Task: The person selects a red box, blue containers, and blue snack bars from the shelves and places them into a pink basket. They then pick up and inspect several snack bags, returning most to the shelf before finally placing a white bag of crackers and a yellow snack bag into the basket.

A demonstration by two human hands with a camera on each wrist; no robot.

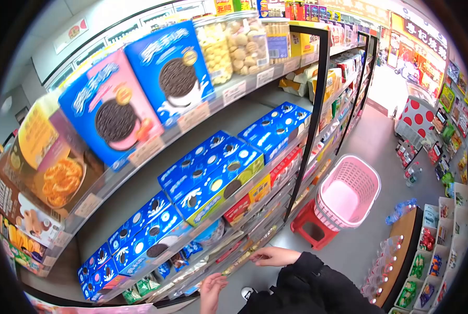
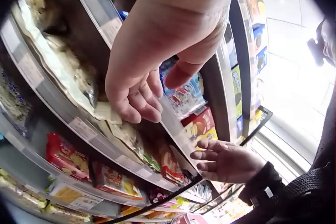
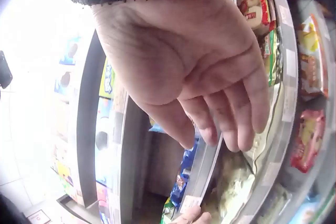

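My left hand (image 1: 211, 293) hangs in front of the lower shelves with its fingers loosely bent and nothing in them. In the left wrist view it hangs before a shelf ledge, near blue-and-white snack bags (image 2: 184, 95). To its right, my right hand (image 1: 277, 256) reaches out from a black sleeve, fingers relaxed and holding nothing. The right wrist view shows its palm and slightly spread fingers in front of clear-wrapped pale packs (image 3: 231, 182) and blue snack packets (image 3: 185, 174). Blue boxes of sandwich cookies (image 1: 218, 178) are stacked on the shelf above both hands.
Larger cookie boxes (image 1: 179, 73) and clear snack jars (image 1: 244, 44) line the upper shelf. A pink basket (image 1: 349, 191) sits on a red stool (image 1: 315, 227) in the aisle. Bottles (image 1: 385, 267) and bins of small packets (image 1: 419, 267) stand at right. A black shelf post (image 1: 313, 104) rises ahead.
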